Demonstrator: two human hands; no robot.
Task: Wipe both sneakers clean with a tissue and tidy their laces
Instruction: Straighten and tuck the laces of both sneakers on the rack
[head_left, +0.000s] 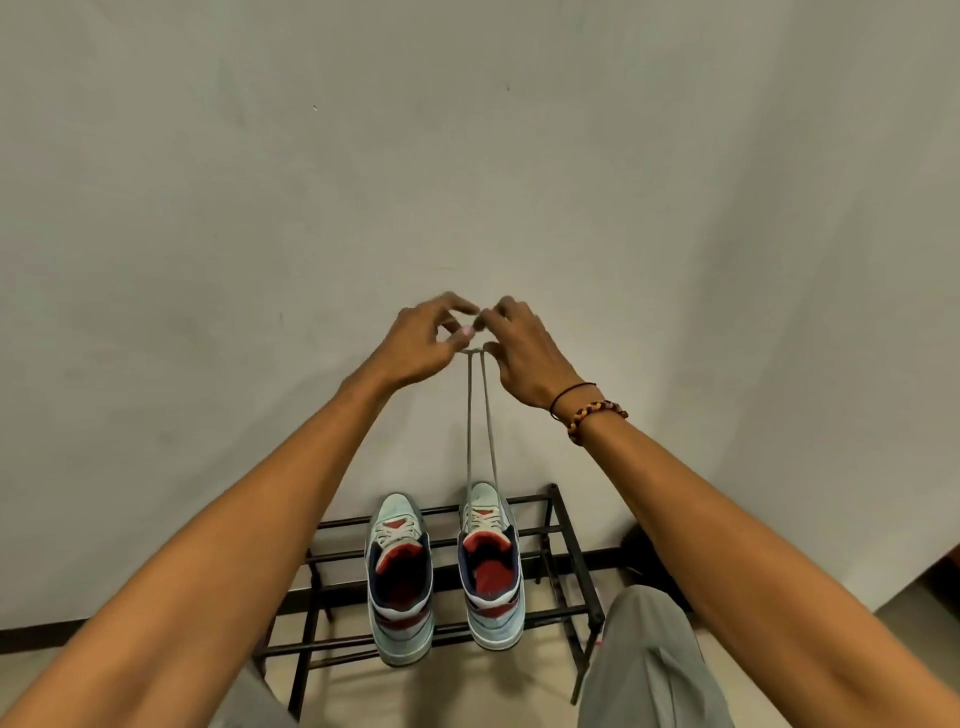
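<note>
Both hands hold one sneaker's laces up against the wall.

A black metal shoe rack (545, 531) at six o'clock carries the left sneaker (399, 577) and the right sneaker (491, 564) side by side. Its laces (477, 415) run up to twelve o'clock, pinched by curled fingers of the left hand (421, 338) and right hand (524, 353). A beaded bracelet (597, 413) circles the right wrist.

Setting: domestic interior, likely a home entryway or corridor corner. Evidence: low black metal-bar shoe rack (550, 530) standing against a plain off-white painted wall (260, 182); pale tiled floor (535, 686) with dark skirting strip (36, 638) (lower left); light-blue and red sneakers (400, 577) on the rack's bars.
</note>
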